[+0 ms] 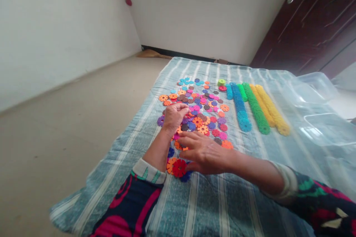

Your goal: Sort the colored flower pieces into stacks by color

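Observation:
Flat notched plastic discs, in orange, pink, purple, blue, brown and red, lie in a loose spread on the striped cloth. Over the left side of this spread, my left hand is closed, thumb against curled fingers; whatever it pinches is hidden. My right hand hovers palm down over the near discs, its fingers apart and pointing left. Just beyond its fingertips is a large red disc, overlapping an orange disc.
Right of the loose discs lie overlapping rows: blue discs, green discs and yellow discs. A short lime-green stack stands at the far end. Clear plastic containers sit on the right of the striped cloth. A dark red door is behind.

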The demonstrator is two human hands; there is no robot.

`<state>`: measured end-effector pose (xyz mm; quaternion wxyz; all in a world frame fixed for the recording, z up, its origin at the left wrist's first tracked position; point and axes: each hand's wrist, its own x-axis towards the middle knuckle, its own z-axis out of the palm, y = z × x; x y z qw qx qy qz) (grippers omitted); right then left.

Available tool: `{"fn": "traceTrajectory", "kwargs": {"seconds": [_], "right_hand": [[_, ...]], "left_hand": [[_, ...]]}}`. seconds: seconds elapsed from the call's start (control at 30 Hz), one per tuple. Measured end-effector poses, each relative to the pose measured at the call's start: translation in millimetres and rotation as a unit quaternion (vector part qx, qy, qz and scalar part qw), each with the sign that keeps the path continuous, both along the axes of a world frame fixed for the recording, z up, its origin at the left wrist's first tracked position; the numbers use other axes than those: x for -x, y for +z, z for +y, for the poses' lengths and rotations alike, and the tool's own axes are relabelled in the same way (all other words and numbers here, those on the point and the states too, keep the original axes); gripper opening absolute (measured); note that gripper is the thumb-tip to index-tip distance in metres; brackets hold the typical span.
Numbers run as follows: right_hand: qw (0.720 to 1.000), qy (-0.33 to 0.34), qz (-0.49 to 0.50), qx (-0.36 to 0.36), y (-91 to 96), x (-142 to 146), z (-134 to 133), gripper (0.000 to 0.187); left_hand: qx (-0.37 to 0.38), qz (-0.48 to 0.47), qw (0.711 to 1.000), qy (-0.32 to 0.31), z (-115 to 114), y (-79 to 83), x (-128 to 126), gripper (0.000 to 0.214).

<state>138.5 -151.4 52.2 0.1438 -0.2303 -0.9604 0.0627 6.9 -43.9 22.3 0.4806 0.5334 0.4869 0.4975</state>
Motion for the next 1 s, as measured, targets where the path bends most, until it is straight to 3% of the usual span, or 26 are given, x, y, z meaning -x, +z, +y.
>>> {"fn": "traceTrajectory", "kwargs": {"seconds": [0.17, 0.5, 0.6, 0.7, 0.8, 0.9, 1.0], "right_hand": [[0.999, -0.005, -0.048, -0.012, -4.2, 13, -9, 0.042], [0.999, -0.037, -0.031, -0.004, -11.1, 19, -4, 0.034], [0.997, -0.07, 0.014, -0.015, -9.7, 8, 11, 0.036], [0.985, -0.162, 0.045, -0.041, -3.7, -23, 44, 0.029], [0.946, -0.317, 0.039, -0.044, 2.2, -70, 94, 0.027], [0.868, -0.495, -0.017, -0.018, 3.9, -114, 142, 0.027], [0.809, -0.584, -0.063, 0.006, 2.7, -141, 178, 0.034]], "left_hand": [[0.017, -0.027, 0.999, -0.003, 3, 0.3, 3, 0.017], [0.028, -0.049, 0.998, -0.024, 7, 1.3, 11, 0.027], [0.027, -0.038, 0.999, -0.022, 8, 0.7, 12, 0.025], [0.021, -0.005, 1.0, -0.018, 8, 1.1, 12, 0.022], [0.016, 0.023, 0.999, -0.019, 7, 2.0, 11, 0.022], [0.013, 0.033, 0.999, -0.026, 5, 2.4, 10, 0.023], [0.015, 0.041, 0.999, -0.031, 5, 2.3, 10, 0.023]]}}
